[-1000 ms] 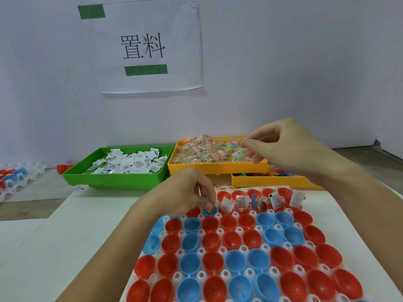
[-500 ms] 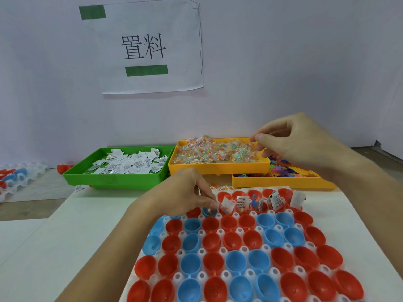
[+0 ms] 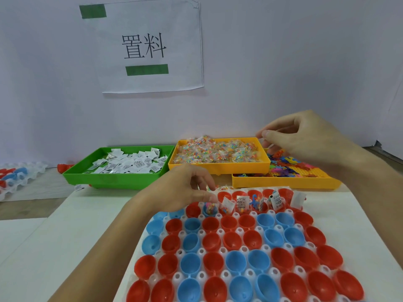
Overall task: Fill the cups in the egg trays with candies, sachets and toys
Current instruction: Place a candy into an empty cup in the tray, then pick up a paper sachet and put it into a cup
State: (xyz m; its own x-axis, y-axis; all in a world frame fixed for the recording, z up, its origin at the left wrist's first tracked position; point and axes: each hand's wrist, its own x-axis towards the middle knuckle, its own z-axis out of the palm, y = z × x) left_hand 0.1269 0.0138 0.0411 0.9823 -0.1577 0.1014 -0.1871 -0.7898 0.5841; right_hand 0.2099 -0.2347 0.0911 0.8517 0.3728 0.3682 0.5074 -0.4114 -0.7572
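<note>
Entry: L hand (image 3: 187,190), frame centre, fingers curled over blue cup (image 3: 210,209) w/ candy pkt. R hand (image 3: 305,138), right, pinching narrow above candy tray (image 3: 218,166); contents — I can't tell. Risk: pkts topple from far-row cups.

Egg tray (image 3: 220,233) holds red and blue cups (image 3: 234,261); far row filled

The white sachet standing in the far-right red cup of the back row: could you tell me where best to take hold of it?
Pinch the white sachet by its upper edge, coming from above: it stands upright, its top clear of the red cup.
</note>
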